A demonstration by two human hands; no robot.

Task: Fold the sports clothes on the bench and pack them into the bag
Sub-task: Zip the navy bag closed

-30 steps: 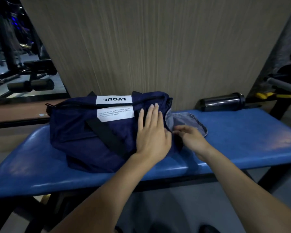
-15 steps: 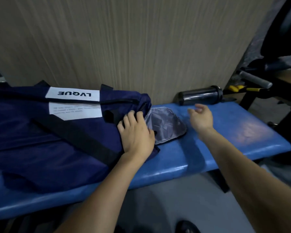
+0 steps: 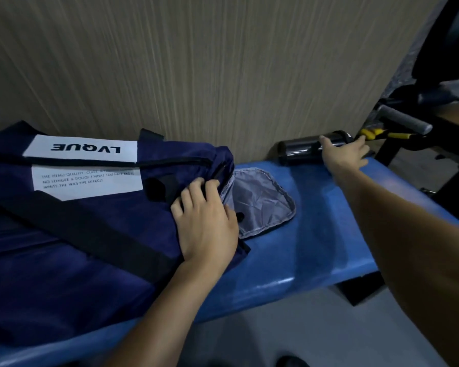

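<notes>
A: Here's the navy duffel bag (image 3: 72,221) lying on its side on the blue bench (image 3: 329,234), its end flap (image 3: 263,202) flopped open to show grey lining.

B: And the left hand (image 3: 207,221) sits right at that opening, fingers curled over the edge of the fabric beside the zip — gripping the mouth of the bag, I'd say.

A: The right hand (image 3: 345,154) is far out along the bench, fingers spread and laid over the dark shaker bottle (image 3: 305,149) lying against the wall. Touching it, not wrapped round it yet.

B: No loose sports clothes anywhere in shot, so I can't tell whether they're packed inside already.

A: What's the danger here?

B: That bottle is on its side, smooth and round. A glancing touch from flat fingers could roll it off the far end of the bench, towards the gym equipment (image 3: 408,125).

A: And the bag?

B: It's soft. If the left hand slackens, the mouth sags closed — then anything brought over jams against the flap.
</notes>
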